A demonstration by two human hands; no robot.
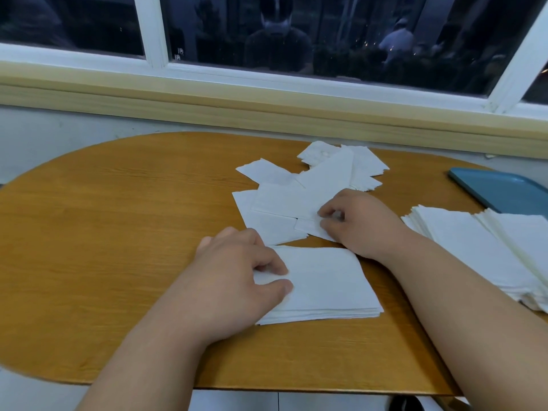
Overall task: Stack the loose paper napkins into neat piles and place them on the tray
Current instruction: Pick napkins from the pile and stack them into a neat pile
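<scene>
Right hand [353,221], fingers curled and pinching one loose napkin [308,228] at the scatter's near edge: peel off singly, lay corner to corner on the pile [326,280] gripped at its left edge by left hand [237,268], tray [504,188] waiting far right.

place: window-side dining spot | cues: wooden table [118,232], blue tray [504,191], napkins [281,200]
</scene>
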